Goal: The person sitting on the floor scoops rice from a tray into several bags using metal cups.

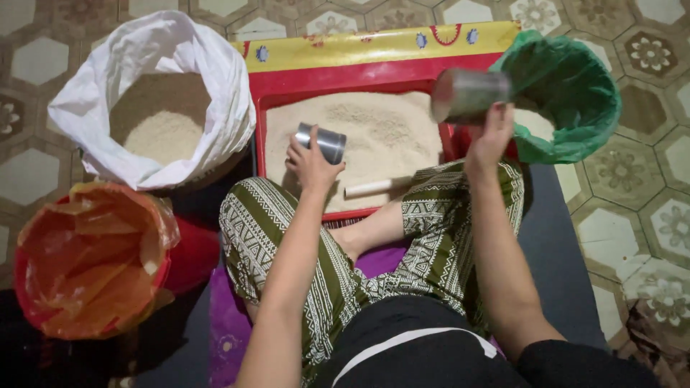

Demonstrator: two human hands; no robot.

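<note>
**Two metal cups held over a tray of pale grain**

Above the red tray (352,80), two cylindrical metal cups are held, one in each hand. The tray is set on the patterned tile floor in front of a seated person, whose crossed legs in green-and-white patterned trousers (287,237) are seen below it. Pale grain (381,136) is spread across the tray's whole bed, and a short pale tube (377,187) is laid on the grain near the tray's near edge.

The left hand (310,164) is closed around the small metal cup (323,142), which is tipped on its side just above the grain near the tray's middle; the fingers are wrapped over its body from below and behind.

The right hand (490,138) is raised higher, at the tray's right edge, and the larger metal cup (468,94) is gripped from underneath, tilted with its open mouth turned to the left. This cup is blurred, so its contents cannot be told.

A green plastic bag (568,93) with some grain in it is placed just beside the tray on the right. A white sack (154,65), opened wide and partly filled with the same grain, is stood at the tray's left. Nearer, on the left, a red bucket lined with orange plastic (90,259) is seen.
</note>
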